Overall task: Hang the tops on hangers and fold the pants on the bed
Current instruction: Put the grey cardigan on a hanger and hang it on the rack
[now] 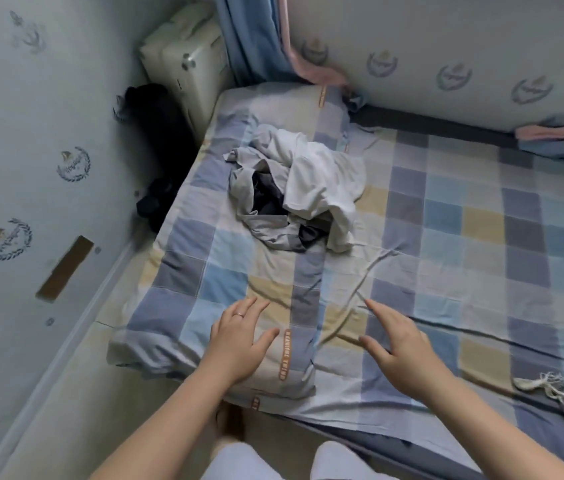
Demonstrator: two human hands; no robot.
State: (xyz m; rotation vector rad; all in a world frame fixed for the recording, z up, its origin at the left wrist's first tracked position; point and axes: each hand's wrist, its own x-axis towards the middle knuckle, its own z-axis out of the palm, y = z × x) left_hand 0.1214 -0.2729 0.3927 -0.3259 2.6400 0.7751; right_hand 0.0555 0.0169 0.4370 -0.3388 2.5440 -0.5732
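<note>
Left hand [239,341] and right hand [398,344] reach out low over the near end of the bed [446,237], both with fingers spread and nearly straight, gripping nothing; ring [240,314] on a left finger, contact with the checked sheet not clear. Pile of clothes [294,188] lies crumpled on the bed well beyond both hands, toward its far left corner: white top [322,181] uppermost on the right, grey garment [266,230] wrapped round the left and front, dark garment [266,195] showing between them. Cream suitcase [187,64] stands in the room corner past the bed, black bag [159,133] just beside it against the left wall, blue curtain [249,36] hanging behind.
</note>
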